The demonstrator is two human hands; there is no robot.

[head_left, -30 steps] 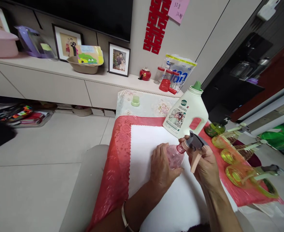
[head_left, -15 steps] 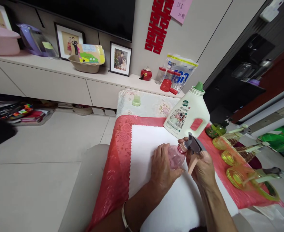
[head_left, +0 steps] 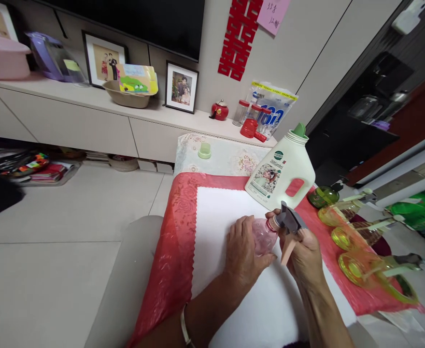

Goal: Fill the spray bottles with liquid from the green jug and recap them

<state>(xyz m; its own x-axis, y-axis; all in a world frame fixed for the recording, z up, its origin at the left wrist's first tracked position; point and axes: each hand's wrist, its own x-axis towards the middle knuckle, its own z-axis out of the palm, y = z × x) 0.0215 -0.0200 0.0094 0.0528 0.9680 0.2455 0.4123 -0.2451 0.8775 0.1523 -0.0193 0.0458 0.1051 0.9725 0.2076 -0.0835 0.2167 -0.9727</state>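
A clear pink spray bottle [head_left: 264, 237] lies tilted between my hands over the white mat [head_left: 212, 217], its neck to the right. My left hand [head_left: 244, 249] is wrapped round the bottle's body. At the neck, my right hand [head_left: 304, 251] grips the grey spray head [head_left: 289, 218], whose pinkish trigger [head_left: 288, 249] points down toward me. The spray head sits on the neck; whether it is fully screwed down I cannot tell. Just beyond stands a pale green detergent jug [head_left: 285, 169] with its green spout showing. Its light green cap [head_left: 205, 151] rests apart on the floral cloth.
Several yellow spray bottles [head_left: 357, 266] and a dark green pump bottle [head_left: 323, 196] stand along the right side of the red cloth [head_left: 176, 208]. Behind the table, a low cabinet [head_left: 154, 140] carries photo frames, a red pot [head_left: 219, 110], jars and a detergent bag [head_left: 276, 108].
Both hands keep their hold on the spray bottle, with only a very slight shift of the right hand and spray head. The rest stays in place.
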